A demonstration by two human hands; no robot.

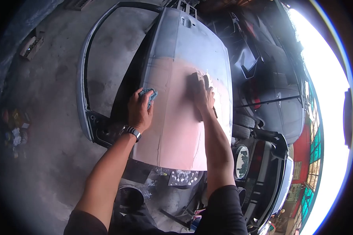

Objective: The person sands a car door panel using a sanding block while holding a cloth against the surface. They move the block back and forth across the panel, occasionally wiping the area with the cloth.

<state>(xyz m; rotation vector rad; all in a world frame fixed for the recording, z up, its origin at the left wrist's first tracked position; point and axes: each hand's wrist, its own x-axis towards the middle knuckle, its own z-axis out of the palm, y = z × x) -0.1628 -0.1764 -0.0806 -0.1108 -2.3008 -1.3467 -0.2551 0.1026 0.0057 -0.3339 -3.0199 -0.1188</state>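
A car door lies in front of me, grey at its far end and coated with pink filler over its middle and near part. My left hand, with a watch on the wrist, is closed around a crumpled blue-green cloth at the door's left side. Over on the right part of the pink area, my right hand grips a long sanding block, pressed flat to the surface. The hand covers much of the block. White slurry shows beside it.
The door's window frame curves out to the left above the concrete floor. A small wooden box and scattered litter lie farther left. Dark car bodywork, tyres and a round container stand close on the right.
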